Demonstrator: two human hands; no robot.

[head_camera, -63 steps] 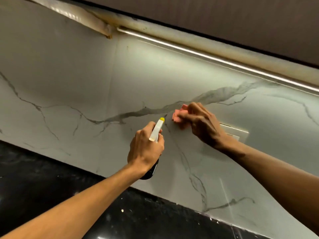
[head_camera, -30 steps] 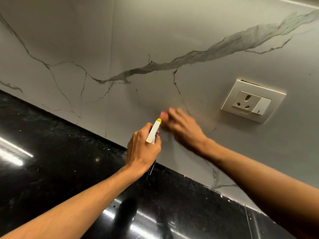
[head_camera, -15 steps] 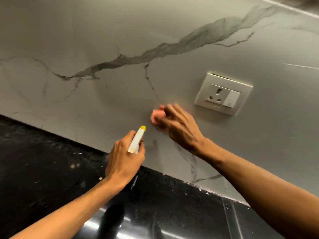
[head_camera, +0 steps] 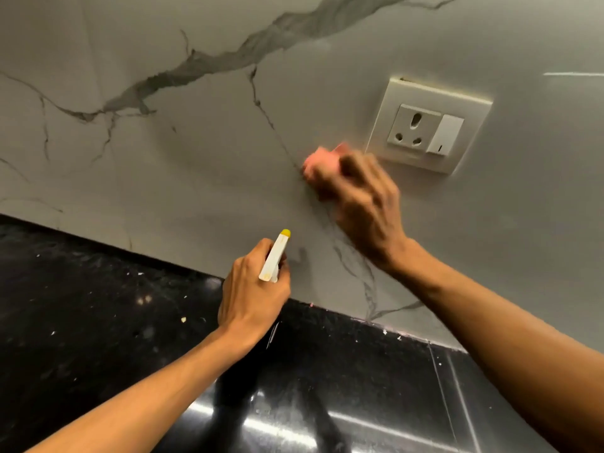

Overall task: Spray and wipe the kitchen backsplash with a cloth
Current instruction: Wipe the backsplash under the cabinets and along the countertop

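Observation:
The backsplash (head_camera: pixel 202 165) is pale marble-look panel with dark grey veins. My right hand (head_camera: pixel 362 204) presses a pink cloth (head_camera: pixel 318 161) against it, just left of and below the wall socket; the hand and cloth are blurred with motion and the cloth is mostly hidden under my fingers. My left hand (head_camera: pixel 253 292) grips a spray bottle (head_camera: pixel 276 256) with a white head and yellow nozzle tip, pointed up at the wall; its dark body is hidden under my hand.
A cream wall socket with a switch (head_camera: pixel 428 129) is set in the backsplash close to the cloth's right. Below runs a glossy black stone countertop (head_camera: pixel 98 322) with scattered crumbs and light reflections.
The view has moved closer to the wall. My right hand with the cloth has swept up and right, nearer the socket. My left hand keeps the spray bottle at about the same place.

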